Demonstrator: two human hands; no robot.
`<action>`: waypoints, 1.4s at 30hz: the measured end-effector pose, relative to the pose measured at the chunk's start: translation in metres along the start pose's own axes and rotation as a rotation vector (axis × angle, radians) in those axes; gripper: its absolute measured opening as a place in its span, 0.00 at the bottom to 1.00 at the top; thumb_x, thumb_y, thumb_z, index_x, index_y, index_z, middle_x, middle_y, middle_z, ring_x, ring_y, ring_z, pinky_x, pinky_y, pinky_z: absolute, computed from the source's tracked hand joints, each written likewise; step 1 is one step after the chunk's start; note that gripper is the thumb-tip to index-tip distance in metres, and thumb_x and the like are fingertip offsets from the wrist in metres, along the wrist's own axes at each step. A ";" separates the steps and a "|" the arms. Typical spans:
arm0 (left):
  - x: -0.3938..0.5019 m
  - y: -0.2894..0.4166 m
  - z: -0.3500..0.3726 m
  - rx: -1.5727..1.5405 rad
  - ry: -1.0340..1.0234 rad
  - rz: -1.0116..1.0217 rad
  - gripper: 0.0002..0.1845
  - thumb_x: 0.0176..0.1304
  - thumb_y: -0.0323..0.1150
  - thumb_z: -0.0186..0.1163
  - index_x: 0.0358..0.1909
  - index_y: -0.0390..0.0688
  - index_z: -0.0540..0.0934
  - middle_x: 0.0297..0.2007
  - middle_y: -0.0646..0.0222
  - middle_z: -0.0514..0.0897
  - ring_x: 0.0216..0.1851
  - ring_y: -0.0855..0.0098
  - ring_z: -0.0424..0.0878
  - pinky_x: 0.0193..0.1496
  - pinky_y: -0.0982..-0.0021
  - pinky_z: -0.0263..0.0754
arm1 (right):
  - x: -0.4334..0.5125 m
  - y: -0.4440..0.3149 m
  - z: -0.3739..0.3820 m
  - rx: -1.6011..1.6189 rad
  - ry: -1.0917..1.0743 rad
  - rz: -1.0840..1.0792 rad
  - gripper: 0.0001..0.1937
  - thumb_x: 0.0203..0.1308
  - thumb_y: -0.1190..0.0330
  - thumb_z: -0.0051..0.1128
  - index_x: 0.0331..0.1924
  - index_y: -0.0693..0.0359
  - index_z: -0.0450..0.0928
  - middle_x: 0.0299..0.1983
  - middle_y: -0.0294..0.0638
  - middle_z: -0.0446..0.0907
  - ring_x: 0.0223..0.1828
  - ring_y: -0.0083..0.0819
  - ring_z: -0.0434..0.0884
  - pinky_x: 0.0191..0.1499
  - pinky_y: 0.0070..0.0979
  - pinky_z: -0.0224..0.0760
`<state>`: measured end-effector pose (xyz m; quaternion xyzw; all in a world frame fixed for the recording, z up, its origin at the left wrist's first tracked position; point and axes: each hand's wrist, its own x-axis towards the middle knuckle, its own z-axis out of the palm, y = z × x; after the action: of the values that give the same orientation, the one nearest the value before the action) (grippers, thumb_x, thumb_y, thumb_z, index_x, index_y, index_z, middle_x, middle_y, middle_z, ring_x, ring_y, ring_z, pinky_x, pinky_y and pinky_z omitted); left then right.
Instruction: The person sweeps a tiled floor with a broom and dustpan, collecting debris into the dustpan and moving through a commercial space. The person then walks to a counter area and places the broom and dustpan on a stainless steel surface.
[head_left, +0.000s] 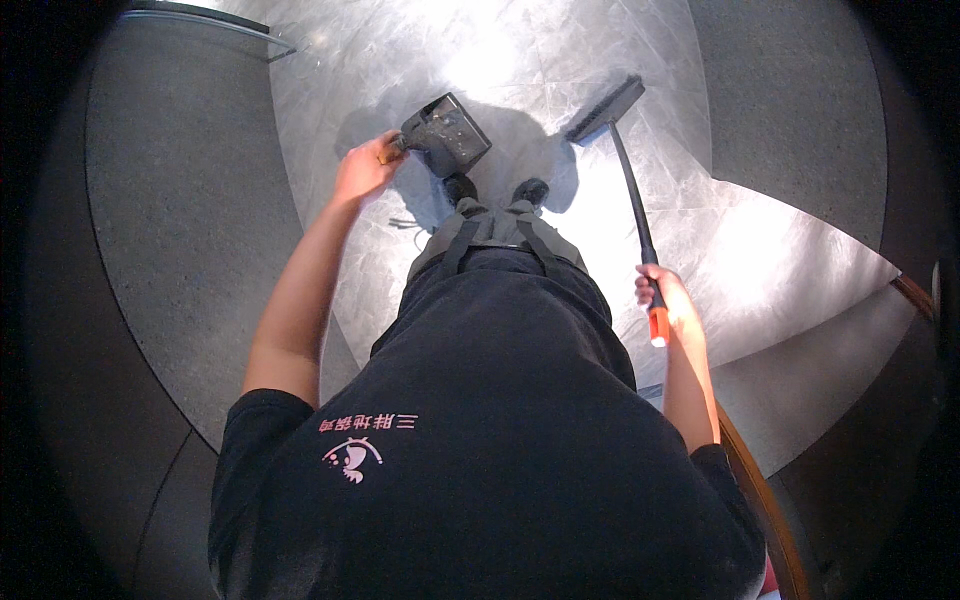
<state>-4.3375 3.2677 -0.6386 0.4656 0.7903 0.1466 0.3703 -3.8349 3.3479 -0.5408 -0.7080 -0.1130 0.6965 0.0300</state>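
On the left, my left hand (373, 169) grips the upper end of a long-handled dustpan (450, 133), whose dark pan with bits of debris in it faces up. To the right, my right hand (666, 289) is closed around the black handle of a broom (632, 180), just above its orange end. The broom's dark bristle head lies slanted at the upper right, over the pale floor, apart from the dustpan. Whether the bristles touch the floor, I cannot tell. My dark shoes (530, 192) stand between the two tools.
Pale marble-look floor tiles (615, 45) run ahead of me. Darker grey floor bands (180, 150) border them on both sides. A curved dark edge with a metal rail (202, 21) is at the upper left, and a brown wooden edge (757, 487) curves at the lower right.
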 end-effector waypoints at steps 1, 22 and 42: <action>0.001 -0.001 -0.001 0.022 0.014 0.006 0.25 0.55 0.47 0.61 0.55 0.54 0.76 0.46 0.58 0.82 0.49 0.54 0.79 0.50 0.58 0.73 | -0.003 0.004 -0.006 -0.033 0.033 0.030 0.07 0.60 0.71 0.50 0.30 0.59 0.64 0.18 0.31 0.66 0.14 0.16 0.63 0.15 0.14 0.59; -0.011 0.008 0.007 0.010 0.064 0.122 0.19 0.61 0.43 0.59 0.53 0.50 0.77 0.38 0.56 0.83 0.42 0.54 0.82 0.43 0.62 0.74 | 0.040 0.039 -0.015 -0.193 0.013 -0.060 0.05 0.58 0.71 0.54 0.34 0.60 0.70 0.18 0.32 0.68 0.15 0.19 0.65 0.18 0.18 0.60; 0.003 0.006 0.018 -0.140 -0.030 0.087 0.22 0.57 0.42 0.64 0.54 0.50 0.77 0.41 0.53 0.83 0.47 0.56 0.81 0.47 0.64 0.73 | 0.096 0.037 0.033 -0.397 0.280 -0.184 0.04 0.53 0.75 0.54 0.29 0.67 0.73 0.19 0.38 0.72 0.18 0.26 0.72 0.21 0.26 0.68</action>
<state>-4.3212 3.2712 -0.6485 0.4748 0.7514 0.2104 0.4071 -3.8628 3.3275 -0.6429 -0.7763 -0.3060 0.5502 -0.0310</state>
